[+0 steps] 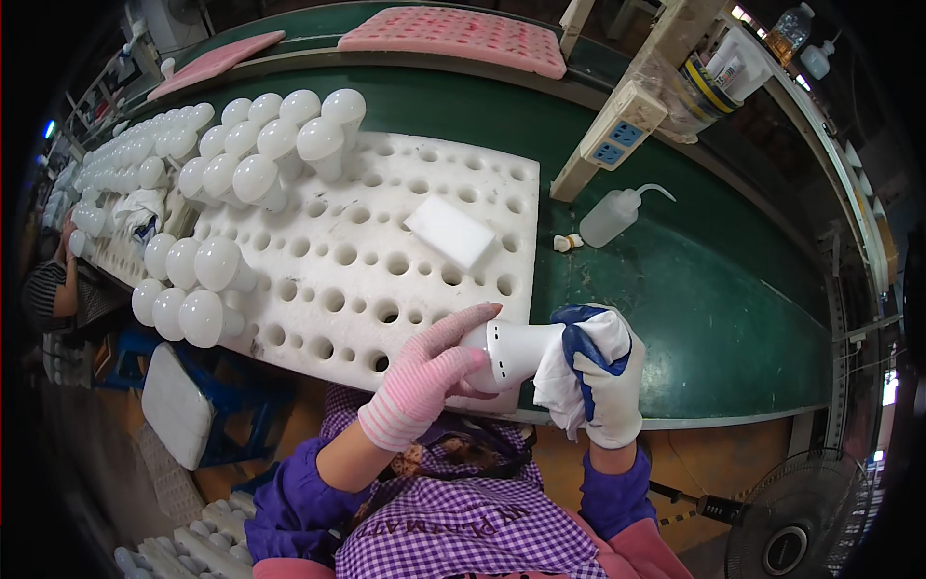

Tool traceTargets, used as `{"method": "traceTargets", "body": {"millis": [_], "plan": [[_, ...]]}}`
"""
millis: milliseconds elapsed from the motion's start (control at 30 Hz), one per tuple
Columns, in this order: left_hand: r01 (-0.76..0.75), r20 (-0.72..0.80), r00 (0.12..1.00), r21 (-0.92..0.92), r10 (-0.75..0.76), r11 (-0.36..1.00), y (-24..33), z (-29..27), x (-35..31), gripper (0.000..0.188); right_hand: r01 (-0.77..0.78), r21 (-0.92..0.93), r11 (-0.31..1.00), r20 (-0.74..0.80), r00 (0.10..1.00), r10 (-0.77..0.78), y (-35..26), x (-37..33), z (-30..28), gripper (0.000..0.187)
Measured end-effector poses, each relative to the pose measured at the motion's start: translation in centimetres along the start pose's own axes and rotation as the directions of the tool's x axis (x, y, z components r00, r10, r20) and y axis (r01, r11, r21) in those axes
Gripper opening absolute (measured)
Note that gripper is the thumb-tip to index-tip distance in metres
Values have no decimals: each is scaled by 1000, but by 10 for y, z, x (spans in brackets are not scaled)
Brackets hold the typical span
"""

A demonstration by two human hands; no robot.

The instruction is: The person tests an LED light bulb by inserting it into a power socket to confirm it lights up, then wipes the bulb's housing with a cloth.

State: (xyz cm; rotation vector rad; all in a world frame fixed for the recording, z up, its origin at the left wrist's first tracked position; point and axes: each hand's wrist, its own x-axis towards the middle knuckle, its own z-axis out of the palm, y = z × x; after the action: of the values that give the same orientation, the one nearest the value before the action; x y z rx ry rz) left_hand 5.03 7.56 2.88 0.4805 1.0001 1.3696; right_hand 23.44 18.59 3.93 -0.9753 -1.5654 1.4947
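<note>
Over the table's front edge, a white light bulb (526, 349) lies sideways between my hands. My left hand (424, 376), in a pink striped glove, grips its rounded end. The fingers of my right hand (608, 381), gloved in white and blue, close round the other end through a white cloth (558, 384), which hides that end. Beyond my hands lies a white foam tray (318, 217) with rows of round holes. Several white bulbs (256, 179) stand in its left part. A white sponge block (451, 233) rests on the tray, apart from my hands.
On the green table (714, 318), a squeeze bottle (610, 217) stands right of the tray, near a post with a power socket (622, 130). Pink foam trays (453, 39) lie on the far ledge. Another person (58, 289) sits at the left. A fan (786, 540) stands at lower right.
</note>
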Motion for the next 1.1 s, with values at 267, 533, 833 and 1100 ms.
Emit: {"method": "traceTargets", "body": {"millis": [267, 533, 833, 1100], "plan": [[-110, 96, 990, 55, 105, 992, 3, -1, -3, 58, 0, 56, 998, -25, 1000, 1, 0, 1, 6, 20], [-60, 64, 996, -29, 61, 998, 4, -2, -8, 58, 50, 56, 997, -46, 998, -47, 2, -3, 10, 23], [4, 47, 999, -120, 1, 993, 5, -3, -11, 51, 165, 23, 986, -78, 984, -163, 1, -10, 13, 26], [-7, 8, 1000, -232, 9, 973, -5, -4, 0, 55, 270, -120, 955, -75, 957, -280, 3, -18, 18, 27]]}}
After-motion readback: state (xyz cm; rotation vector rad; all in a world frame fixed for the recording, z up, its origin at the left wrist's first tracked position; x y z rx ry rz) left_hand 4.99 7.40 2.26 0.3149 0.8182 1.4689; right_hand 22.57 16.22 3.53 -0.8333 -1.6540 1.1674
